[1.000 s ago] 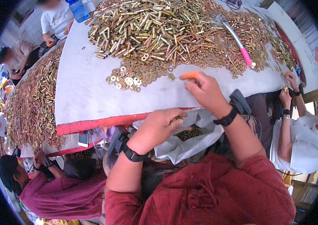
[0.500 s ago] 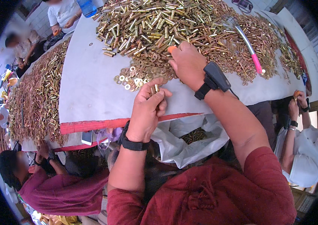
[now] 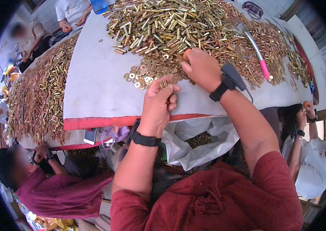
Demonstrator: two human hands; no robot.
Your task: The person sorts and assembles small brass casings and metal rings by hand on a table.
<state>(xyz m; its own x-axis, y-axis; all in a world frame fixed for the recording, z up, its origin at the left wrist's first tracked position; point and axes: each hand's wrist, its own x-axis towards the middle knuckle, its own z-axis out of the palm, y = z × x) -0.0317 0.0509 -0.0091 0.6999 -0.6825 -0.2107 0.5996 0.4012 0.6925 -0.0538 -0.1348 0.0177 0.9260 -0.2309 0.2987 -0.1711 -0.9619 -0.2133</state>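
Observation:
My left hand (image 3: pixel 159 96) is closed round a small brass-coloured metal sleeve (image 3: pixel 164 84), whose end shows above the fingers; how many pieces it holds is hidden. At the near edge of a heap of flat metal washers (image 3: pixel 153 69) is my right hand (image 3: pixel 202 70). It wears an orange finger cover (image 3: pixel 187 54) on one fingertip. Its fingers are bent together, and whatever they hold is hidden behind the hand. Beyond the washers rises a big pile of metal sleeves (image 3: pixel 170 27). Both my wrists carry black straps.
A bent metal tool with a pink handle (image 3: pixel 263 69) lies on the piled parts at right. Below the table's red edge (image 3: pixel 82 123) hangs a white sack (image 3: pixel 178 152) with metal parts inside. Co-workers sit left and right; another table (image 3: pixel 66 135) bears more parts. A phone (image 3: pixel 90 136) is near it.
My right hand has drawn slightly nearer over the washers, fingers more curled. My left hand still holds the sleeve, now tilted lower in the fingers. The whole view has shifted a little.

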